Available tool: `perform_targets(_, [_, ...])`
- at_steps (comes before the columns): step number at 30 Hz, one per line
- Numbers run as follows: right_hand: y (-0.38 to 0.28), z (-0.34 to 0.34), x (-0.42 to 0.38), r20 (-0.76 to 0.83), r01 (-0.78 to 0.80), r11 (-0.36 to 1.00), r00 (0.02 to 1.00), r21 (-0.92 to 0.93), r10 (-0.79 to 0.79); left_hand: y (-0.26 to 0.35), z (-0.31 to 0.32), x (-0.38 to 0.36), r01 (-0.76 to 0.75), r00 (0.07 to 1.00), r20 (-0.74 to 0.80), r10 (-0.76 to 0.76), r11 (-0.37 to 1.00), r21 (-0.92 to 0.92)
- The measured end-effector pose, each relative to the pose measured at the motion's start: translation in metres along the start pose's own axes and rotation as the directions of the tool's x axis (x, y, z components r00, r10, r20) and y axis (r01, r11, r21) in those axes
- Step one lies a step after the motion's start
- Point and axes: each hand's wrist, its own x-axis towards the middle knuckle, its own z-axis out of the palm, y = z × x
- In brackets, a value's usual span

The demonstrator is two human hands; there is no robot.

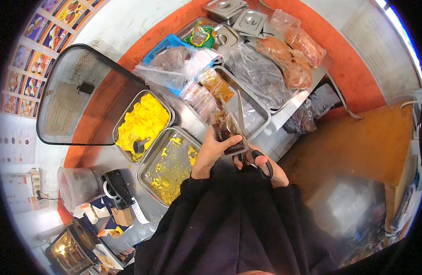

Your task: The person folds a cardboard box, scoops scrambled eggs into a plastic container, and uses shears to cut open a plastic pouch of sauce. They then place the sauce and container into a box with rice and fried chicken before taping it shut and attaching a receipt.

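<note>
My left hand (pixel 212 151) is closed on a clear sachet of dark brown sauce (pixel 226 129), thumb across its front. In my right hand (pixel 276 170) are scissors (pixel 241 112) with black handles, fingers through the loops. Their blades point away from me and lie just right of the sachet, slightly apart from its top. Beyond the sachet, amber sachets (pixel 216 85) and pale pinkish packets (pixel 198 98) lie over the rim of a metal tray (pixel 262 120).
Left of my hands stand a pan of yellow food (pixel 144 117) with a dark scoop (pixel 140 145) and a perforated tray (pixel 158 158) with yellow scraps. Plastic bags (pixel 254 73), an orange-filled bag (pixel 284 57) and lidded steel containers (pixel 250 22) crowd the far counter. A mesh screen (pixel 82 110) stands at left.
</note>
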Motion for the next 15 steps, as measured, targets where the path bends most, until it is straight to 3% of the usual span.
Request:
perform_targets(4, [-0.012, -0.008, 0.0, 0.097, -0.065, 0.991, 0.992, -0.121, 0.077, -0.015, -0.009, 0.007, -0.019, 0.999, 0.039, 0.028, 0.981, -0.194])
perform_targets(6, [-0.007, -0.013, -0.001, 0.198, -0.083, 0.983, 0.973, -0.162, 0.115, -0.012, -0.01, 0.01, -0.044, 0.992, 0.088, 0.094, 0.891, -0.452])
perform_targets(11, [-0.002, -0.009, -0.007, 0.109, -0.22, 0.974, 0.968, -0.051, 0.224, -0.018, 0.0, 0.018, -0.175, 0.983, -0.04, 0.179, 0.847, -0.502])
perform_targets(13, [-0.005, -0.008, -0.006, 0.073, -0.234, 0.971, 0.969, -0.058, 0.238, -0.013, 0.004, 0.015, -0.107, 0.991, -0.126, 0.05, 0.862, -0.496])
perform_targets(15, [-0.016, -0.003, -0.008, 0.067, -0.181, 0.983, 0.981, -0.045, 0.183, -0.005, 0.004, 0.015, -0.068, 0.997, -0.069, 0.039, 0.87, -0.489])
